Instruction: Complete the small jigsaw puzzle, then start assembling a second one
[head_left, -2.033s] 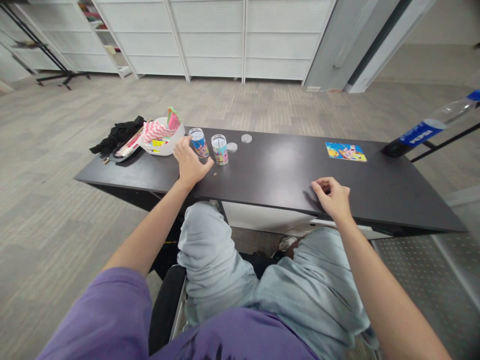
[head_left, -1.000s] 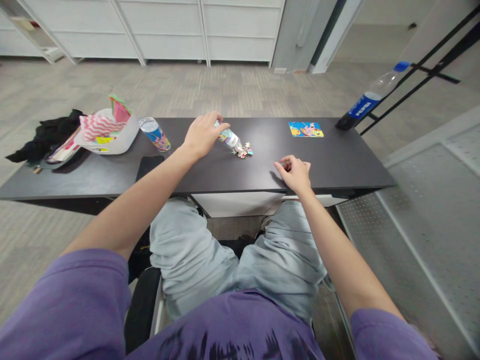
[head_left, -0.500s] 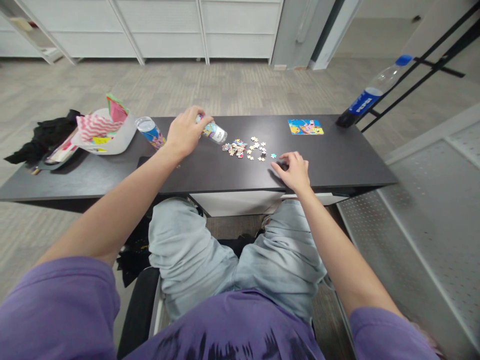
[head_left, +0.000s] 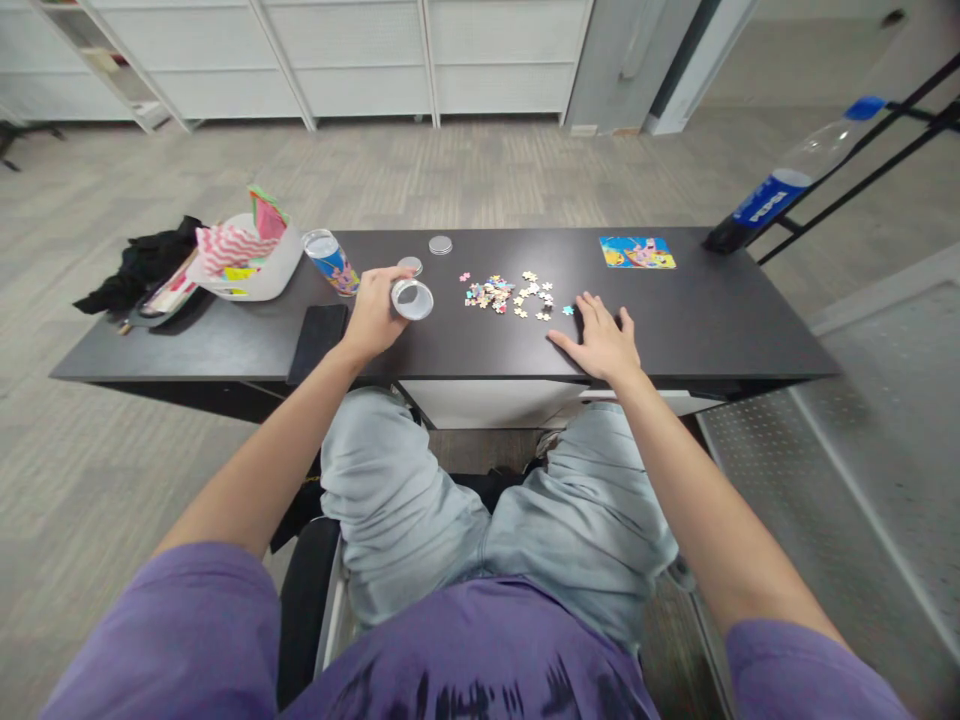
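My left hand (head_left: 373, 318) is wrapped round an open can (head_left: 412, 299), its round mouth tilted up toward me and showing a pale inside. Just behind the can lie two round lids on the table, a near lid (head_left: 410, 265) and a far lid (head_left: 440, 245). My right hand (head_left: 600, 340) rests on the dark tabletop with its fingers spread, holding nothing. Close to its fingertips is a blue puzzle piece (head_left: 568, 310). Between my hands sits a pile of small jigsaw pieces (head_left: 491, 293), with several pale pieces (head_left: 532, 292) loosely spread at its right.
A second printed can (head_left: 331, 262) stands left of my hand, behind a black flat object (head_left: 318, 340). Farther left are a white basket (head_left: 281, 268) and black cloth (head_left: 146, 262). A colourful picture card (head_left: 637, 253) lies back right, near a Pepsi bottle (head_left: 771, 198).
My left hand has drawn the can back and turned its open mouth toward me. My right hand has flattened and spread its fingers. Two lids now show on the table.
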